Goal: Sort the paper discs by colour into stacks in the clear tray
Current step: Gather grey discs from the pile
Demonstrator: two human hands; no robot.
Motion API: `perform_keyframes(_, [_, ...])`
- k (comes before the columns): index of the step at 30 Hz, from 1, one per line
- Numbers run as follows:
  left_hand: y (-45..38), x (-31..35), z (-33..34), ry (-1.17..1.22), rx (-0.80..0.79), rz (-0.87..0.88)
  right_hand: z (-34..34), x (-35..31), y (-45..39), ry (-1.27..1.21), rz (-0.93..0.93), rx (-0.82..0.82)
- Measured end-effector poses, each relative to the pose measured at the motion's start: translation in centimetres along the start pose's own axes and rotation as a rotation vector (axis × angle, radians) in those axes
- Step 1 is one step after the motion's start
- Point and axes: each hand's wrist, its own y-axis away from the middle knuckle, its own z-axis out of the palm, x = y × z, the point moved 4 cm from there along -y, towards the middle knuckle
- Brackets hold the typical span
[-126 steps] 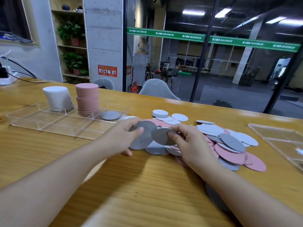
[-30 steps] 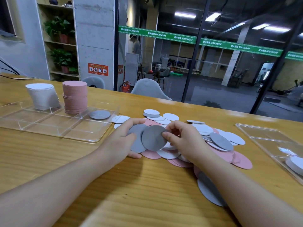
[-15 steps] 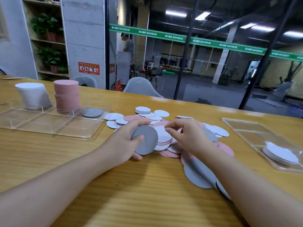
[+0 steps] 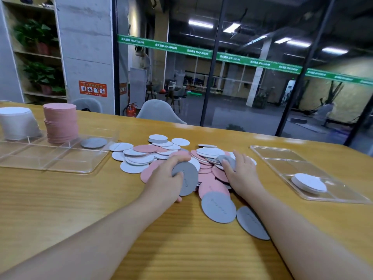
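Note:
A loose pile of white, pink and grey paper discs [image 4: 161, 152] covers the middle of the wooden table. My left hand [image 4: 164, 182] grips a small stack of grey discs [image 4: 187, 178] held on edge at the pile's near side. My right hand [image 4: 240, 170] lies over the pile's right part, fingertips on a grey disc [image 4: 227, 159]. The clear tray [image 4: 50, 158] at the left holds a tall white stack [image 4: 17, 123], a tall pink stack [image 4: 60, 123] and a flat grey disc [image 4: 93, 142].
A second clear tray [image 4: 282, 156] at the right holds a short white stack [image 4: 308, 182]. Two grey discs [image 4: 219, 207] lie near my right forearm. Grey chairs [image 4: 159, 111] stand behind the table's far edge, in front of a glass wall.
My right hand has let go of the grey discs and moved right onto the pile. My left hand keeps the grey stack. The view has swung right.

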Motion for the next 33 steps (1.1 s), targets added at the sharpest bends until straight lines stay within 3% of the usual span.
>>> perform_keyframes(3, [0.1, -0.3, -0.1, 0.001, -0.008, 0.037, 0.6, 0.2, -0.3, 0.014, 0.039, -0.069])
perform_keyframes(8, [0.2, -0.6, -0.4, 0.046, -0.058, 0.021, -0.5, -0.7, 0.6, 0.054, -0.021, 0.032])
perform_keyframes(21, [0.1, -0.9, -1.3, 0.112, -0.028, -0.039, -4.2, -5.6, 4.1, -0.43, -0.316, 0.049])
perform_keyframes(33, [1.1, 0.1, -0.8, 0.125, -0.162, 0.116, -4.2, -8.2, 7.7, -0.532, -0.418, -0.012])
